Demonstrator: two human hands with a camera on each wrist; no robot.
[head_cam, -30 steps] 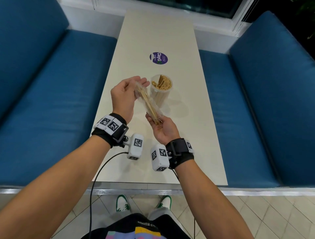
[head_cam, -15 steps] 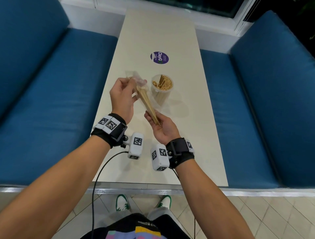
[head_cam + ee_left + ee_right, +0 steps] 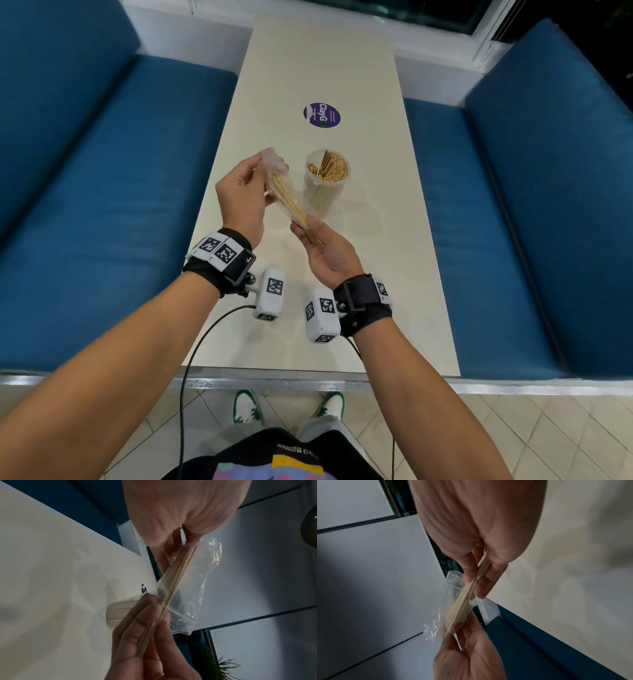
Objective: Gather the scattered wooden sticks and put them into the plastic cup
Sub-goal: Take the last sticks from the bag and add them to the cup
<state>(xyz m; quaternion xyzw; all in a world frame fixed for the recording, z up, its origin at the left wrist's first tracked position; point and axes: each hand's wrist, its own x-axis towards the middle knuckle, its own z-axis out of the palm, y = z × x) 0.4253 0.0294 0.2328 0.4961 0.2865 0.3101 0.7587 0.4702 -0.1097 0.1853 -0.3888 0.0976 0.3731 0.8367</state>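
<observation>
A clear plastic cup (image 3: 326,183) packed with wooden sticks stands upright in the middle of the cream table (image 3: 308,68). Just left of the cup, above the table, both hands hold a bundle of wooden sticks (image 3: 291,205) partly sheathed in a clear plastic bag (image 3: 274,164). My left hand (image 3: 245,195) pinches the bag's far end (image 3: 202,563). My right hand (image 3: 323,253) grips the bare near ends of the sticks (image 3: 481,566) between thumb and fingers. In the left wrist view the cup (image 3: 120,611) lies behind the right hand's fingers.
A round purple sticker (image 3: 322,115) lies on the table beyond the cup. Blue cushioned benches (image 3: 85,205) run along both long sides of the table. A black cable (image 3: 205,339) trails from the left wrist camera over the near table edge.
The left hand pulled the bag up and away along the sticks, then came back down a little; more bare stick shows at the right hand than a second ago. The cup stayed put.
</observation>
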